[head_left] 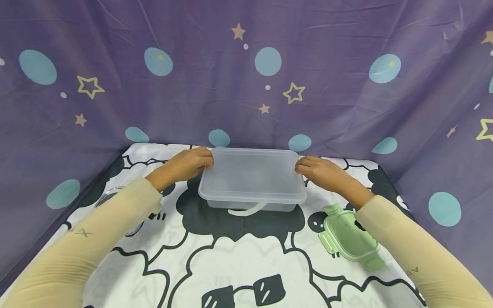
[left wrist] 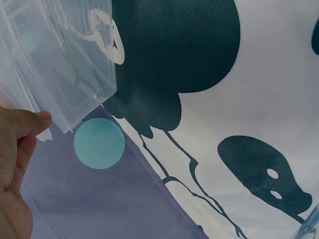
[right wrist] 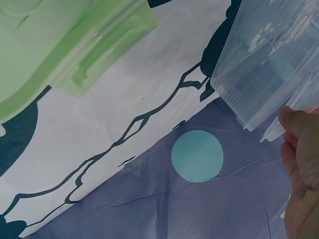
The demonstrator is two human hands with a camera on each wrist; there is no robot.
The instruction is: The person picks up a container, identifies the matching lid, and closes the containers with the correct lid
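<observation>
A translucent plastic lid lies over a clear rectangular box, whose front wall shows below the lid's front edge. My left hand pinches the lid's left edge toward its back corner. On the opposite side, my right hand pinches the right edge in the same way. In the left wrist view the thumb lies along the lid's rim, beside the box wall. The right wrist view has the other thumb at the rim, with the box's ribbed corner beside it.
A green food container with clip flaps stands at the right, partly behind my right sleeve. Something clear and rounded is mostly hidden by my left sleeve. A purple curtain hangs behind the patterned tablecloth.
</observation>
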